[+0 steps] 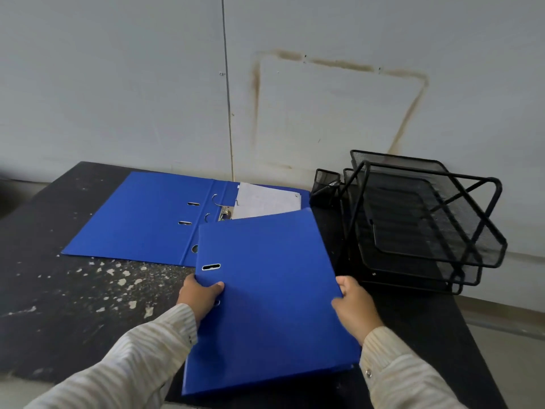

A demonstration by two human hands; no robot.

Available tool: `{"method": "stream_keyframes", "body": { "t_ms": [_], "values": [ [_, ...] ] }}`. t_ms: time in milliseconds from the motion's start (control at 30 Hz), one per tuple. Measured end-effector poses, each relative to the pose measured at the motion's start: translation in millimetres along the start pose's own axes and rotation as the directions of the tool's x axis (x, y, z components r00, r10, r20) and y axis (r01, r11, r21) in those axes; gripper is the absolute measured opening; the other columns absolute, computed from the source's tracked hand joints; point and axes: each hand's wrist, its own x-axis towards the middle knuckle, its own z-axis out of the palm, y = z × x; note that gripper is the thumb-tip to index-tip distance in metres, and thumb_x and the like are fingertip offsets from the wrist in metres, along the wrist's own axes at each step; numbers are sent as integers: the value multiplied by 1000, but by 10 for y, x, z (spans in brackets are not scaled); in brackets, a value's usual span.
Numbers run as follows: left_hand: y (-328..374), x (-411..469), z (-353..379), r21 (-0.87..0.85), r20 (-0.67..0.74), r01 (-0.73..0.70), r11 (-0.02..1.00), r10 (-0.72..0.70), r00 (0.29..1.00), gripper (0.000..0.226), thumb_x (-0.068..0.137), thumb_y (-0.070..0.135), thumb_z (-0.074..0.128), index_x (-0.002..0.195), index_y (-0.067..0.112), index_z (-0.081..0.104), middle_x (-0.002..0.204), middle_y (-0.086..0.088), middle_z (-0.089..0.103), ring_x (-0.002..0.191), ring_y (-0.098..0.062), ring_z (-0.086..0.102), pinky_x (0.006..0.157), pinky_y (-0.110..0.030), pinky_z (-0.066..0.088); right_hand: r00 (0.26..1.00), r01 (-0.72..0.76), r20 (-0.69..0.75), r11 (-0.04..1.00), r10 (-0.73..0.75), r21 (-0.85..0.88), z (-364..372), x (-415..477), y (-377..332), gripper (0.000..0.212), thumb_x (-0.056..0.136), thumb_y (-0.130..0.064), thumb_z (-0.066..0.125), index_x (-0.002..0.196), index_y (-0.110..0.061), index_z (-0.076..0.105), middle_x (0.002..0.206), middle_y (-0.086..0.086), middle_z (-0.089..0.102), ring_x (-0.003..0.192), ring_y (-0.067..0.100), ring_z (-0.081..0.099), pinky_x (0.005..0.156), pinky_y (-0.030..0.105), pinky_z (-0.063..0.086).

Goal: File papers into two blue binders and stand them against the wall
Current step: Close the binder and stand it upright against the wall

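Note:
A closed blue binder point(271, 290) is held flat and slightly tilted over the near part of the black table. My left hand point(199, 296) grips its left edge, thumb on top, below a metal-rimmed slot. My right hand point(355, 308) grips its right edge. Behind it, a second blue binder point(141, 216) lies open flat on the table, its ring mechanism point(222, 211) showing. A stack of white papers point(267, 200) rests on the open binder's right half, partly covered by the held binder.
A black mesh paper tray rack point(424, 222) stands at the right against the grey wall point(118, 84), with a small black mesh pen holder point(326, 184) beside it. The black table point(59, 290) is scuffed with white marks at the left.

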Motion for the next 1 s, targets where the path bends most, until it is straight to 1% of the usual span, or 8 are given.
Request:
{"method": "stream_keyframes", "body": {
  "t_ms": [133, 267, 367, 533, 700, 867, 900, 1000],
  "values": [
    [-33, -65, 28, 67, -17, 2, 998, -1, 1000, 48, 81, 21, 73, 122, 9, 51, 119, -14, 62, 99, -34, 64, 89, -48, 54, 994, -67, 75, 974, 85, -214, 246, 60, 269, 64, 91, -11, 50, 147, -11, 20, 151, 9, 29, 134, 25, 38, 105, 32, 36],
    [-45, -104, 56, 112, -18, -28, 993, 30, 999, 43, 84, 21, 71, 121, 14, 50, 121, -10, 63, 99, -30, 64, 88, -46, 55, 996, 31, 88, 910, 6, -413, 445, 100, 339, 61, 95, -20, 43, 148, -11, 15, 159, 5, 3, 145, 22, 9, 116, 34, 19],
    [-53, -129, 70, 161, -15, -41, 986, 44, 999, 52, 85, 24, 69, 131, 15, 46, 127, -9, 59, 106, -30, 62, 93, -48, 53, 981, 182, 161, 802, -108, -569, 645, 122, 295, 58, 96, -29, 38, 148, -14, 16, 159, 5, -1, 146, 22, -4, 117, 41, 6],
    [-80, -148, 92, 270, -42, -55, 961, 69, 997, 59, 85, 29, 68, 136, 14, 42, 133, -9, 54, 116, -31, 57, 98, -49, 49, 924, 360, 314, 769, -217, -528, 1060, 119, 72, 57, 97, -30, 37, 148, -15, 17, 159, 2, 2, 146, 21, -4, 118, 41, 2],
    [-44, -86, 93, 278, -62, -18, 960, 37, 997, 60, 77, 23, 75, 128, 9, 46, 128, -12, 57, 112, -32, 58, 96, -48, 49, 875, 440, 409, 776, -257, -453, 1305, 157, -217, 58, 93, -14, 35, 148, -14, 17, 159, 1, 1, 146, 20, -5, 118, 38, 2],
    [107, 57, 41, 266, 27, -47, 963, 41, 999, 82, 67, 13, 78, 138, 10, 37, 135, -9, 50, 114, -33, 57, 93, -49, 51, 823, 527, 480, 722, -303, -448, 1420, 303, -497, 61, 90, -11, 40, 147, -11, 18, 159, 4, 4, 146, 21, -1, 118, 41, 5],
    [136, 102, 29, 270, 43, -59, 961, 49, 998, 79, 71, 14, 76, 139, 11, 38, 135, -8, 49, 114, -32, 57, 93, -48, 52, 818, 537, 485, 713, -310, -450, 1445, 334, -554, 61, 90, -12, 41, 146, -11, 19, 159, 4, 4, 146, 22, -1, 118, 42, 6],
    [221, 231, -6, 104, 64, -70, 992, 64, 996, 34, 89, 19, 60, 122, 14, 52, 116, -6, 64, 94, -23, 66, 78, -41, 57, 818, 543, 485, 695, -311, -471, 1513, 404, -682, 61, 90, -17, 42, 146, -13, 19, 159, 3, 6, 145, 22, 1, 117, 43, 8]
  ]
}}
